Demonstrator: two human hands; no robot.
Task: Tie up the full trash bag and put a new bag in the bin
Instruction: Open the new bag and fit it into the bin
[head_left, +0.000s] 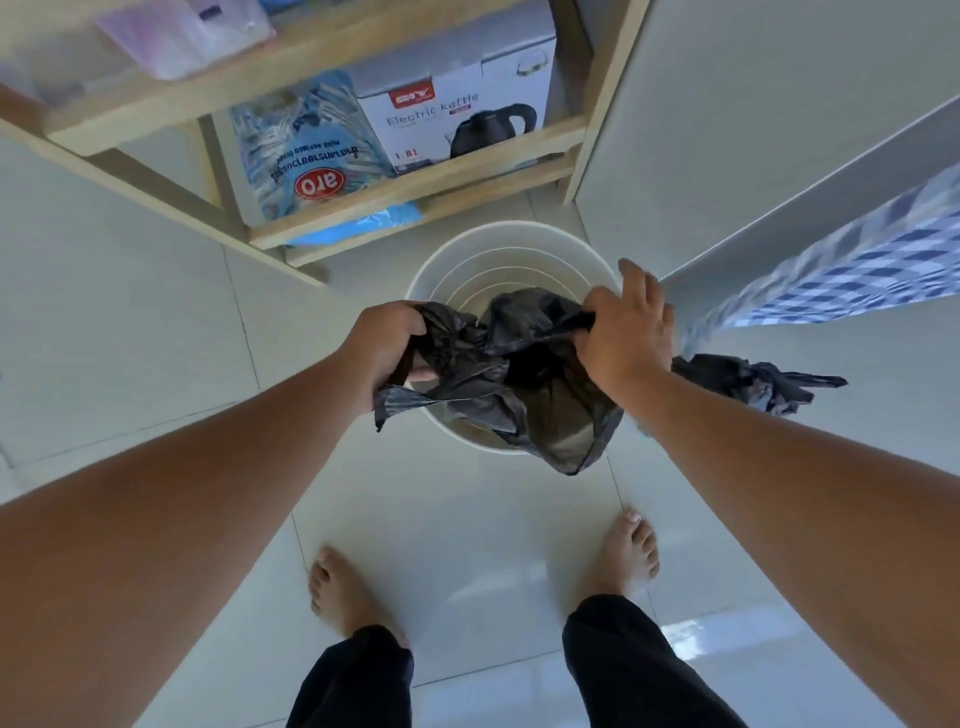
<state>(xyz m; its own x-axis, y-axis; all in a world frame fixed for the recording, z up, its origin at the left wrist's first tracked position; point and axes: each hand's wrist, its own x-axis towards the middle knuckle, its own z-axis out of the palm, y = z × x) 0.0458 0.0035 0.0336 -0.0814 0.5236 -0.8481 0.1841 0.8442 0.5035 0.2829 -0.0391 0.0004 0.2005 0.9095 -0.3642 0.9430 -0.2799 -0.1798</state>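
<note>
The left hand (387, 345) is clenching one edge of a crumpled black bag (511, 371), fingers curled into the plastic, over the near-left rim of the white bin (506, 244). The right hand (626, 338) is pinching the opposite edge, index finger lifting free, above the bin's right rim. The bag is hanging stretched between them over the bin's mouth, its lower end drooping past the near rim. A tied black bag (748, 382) is lying on the floor just right of the bin. A wooden shelf (415, 195) holding a kettle box (457, 114) is standing beyond the bin.
</note>
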